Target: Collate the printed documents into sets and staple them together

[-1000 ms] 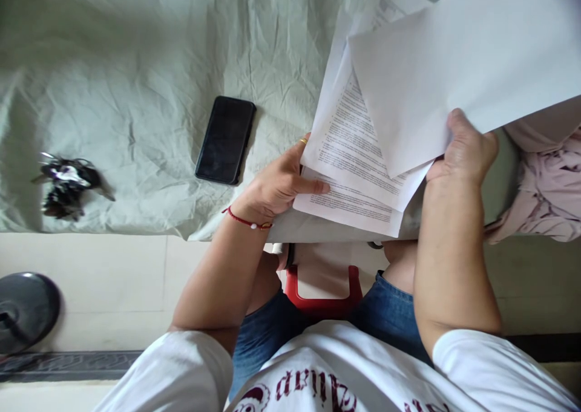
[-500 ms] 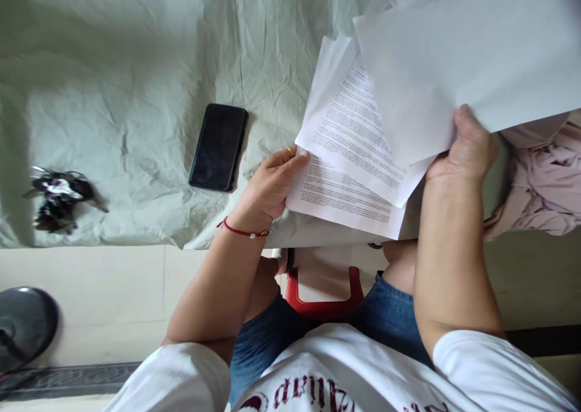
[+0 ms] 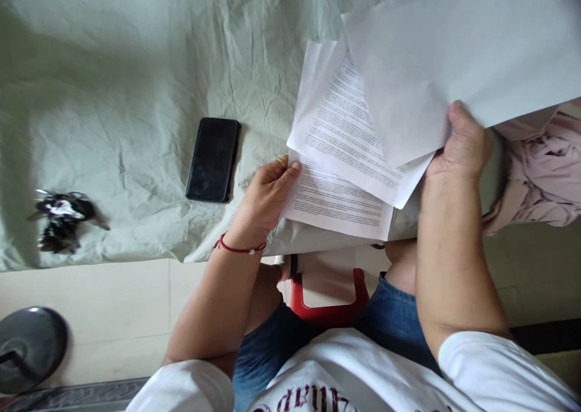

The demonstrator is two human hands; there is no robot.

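Note:
My left hand pinches the left edge of a printed sheet, thumb on top and fingers hidden beneath. Over that sheet lies another printed page, turned at an angle. My right hand is closed on the lower edge of large blank white sheets, its thumb on top. These blank sheets cover part of the printed pages and fan out to the upper right. How many sheets each hand holds is hidden.
A black phone lies on the wrinkled pale green cloth. Left of it is a shiny dark bundle. Pink fabric is bunched at the right. A red stool shows between the legs, and a round black base stands on the floor.
The view has shifted slightly, so the phone and dark bundle sit lower in it. Both hands keep their holds, and the papers appear a little further left.

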